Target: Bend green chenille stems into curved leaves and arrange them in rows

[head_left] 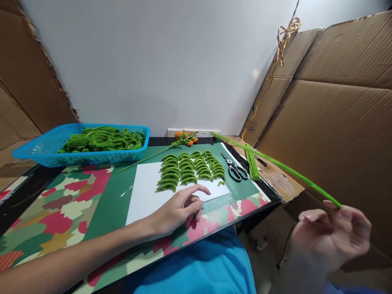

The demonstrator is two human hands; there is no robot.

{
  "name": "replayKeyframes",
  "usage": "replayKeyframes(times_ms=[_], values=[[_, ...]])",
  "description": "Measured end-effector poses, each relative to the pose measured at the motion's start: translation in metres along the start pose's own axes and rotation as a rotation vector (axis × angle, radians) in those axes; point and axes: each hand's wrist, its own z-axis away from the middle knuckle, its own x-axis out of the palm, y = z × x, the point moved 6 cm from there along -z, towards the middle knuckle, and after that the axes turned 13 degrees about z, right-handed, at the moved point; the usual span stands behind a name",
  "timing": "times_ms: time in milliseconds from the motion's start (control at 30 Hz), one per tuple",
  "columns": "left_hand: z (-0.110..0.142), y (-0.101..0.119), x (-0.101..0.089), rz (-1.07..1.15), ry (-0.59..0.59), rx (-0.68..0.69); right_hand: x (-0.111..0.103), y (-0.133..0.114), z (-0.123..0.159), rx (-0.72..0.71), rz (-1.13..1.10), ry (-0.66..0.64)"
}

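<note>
"Above the right edge of the table (104,204), what does the right hand (333,234) have?"

"It pinches one long green stem (277,162) by the near end. The stem slants up and leftward through the air, its far tip seen against the foot of the wall (153,61)."

"And the left hand (179,210)?"

"Half curled, holding nothing I can see, its index finger stretched over the lower right part of one white sheet (143,192). I cannot tell whether it touches the paper."

"Which writing can you make out?"

"Dark print (252,127) on the cardboard panel (337,122) at the right, too small to read."

"Then count for me."

"Four columns of curved green pieces (188,168) on the sheet, too closely packed to count singly. One small green bit (221,183) lies below the rightmost column. Just right of the sheet are one pair of scissors (230,163), then one bundle of green stems (252,164)."

"Farther off?"

"One blue basket (98,157) at the left, heaped with green coils (101,139), and one orange-and-green cluster (183,138) near the wall, by a white socket strip (203,134)."
</note>
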Motion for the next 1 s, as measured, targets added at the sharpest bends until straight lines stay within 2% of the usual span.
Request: replayKeyframes(times_ms=[133, 233, 367, 500, 633, 833, 1000], values=[[0.000, 0.000, -0.005, 0.168, -0.023, 0.066, 0.023, 0.013, 0.017, 0.080, -0.128, 0.029], [-0.001, 0.000, -0.011, 0.227, 0.037, 0.106, 0.031, 0.027, 0.020, 0.128, -0.180, 0.010], [-0.003, 0.001, -0.008, 0.182, 0.048, 0.046, 0.025, 0.042, 0.012, 0.197, -0.239, -0.027], [-0.002, 0.001, -0.005, 0.163, 0.022, 0.011, 0.020, 0.047, 0.005, 0.258, -0.339, -0.068], [0.001, 0.005, -0.002, 0.198, -0.038, 0.010, 0.028, 0.047, 0.008, 0.237, -0.379, -0.156], [0.006, 0.011, 0.005, 0.181, -0.138, 0.007, 0.046, 0.049, 0.022, 0.193, -0.303, -0.285], [0.003, 0.002, 0.002, 0.230, -0.181, 0.066, 0.048, 0.048, 0.027, 0.165, -0.226, -0.287]])
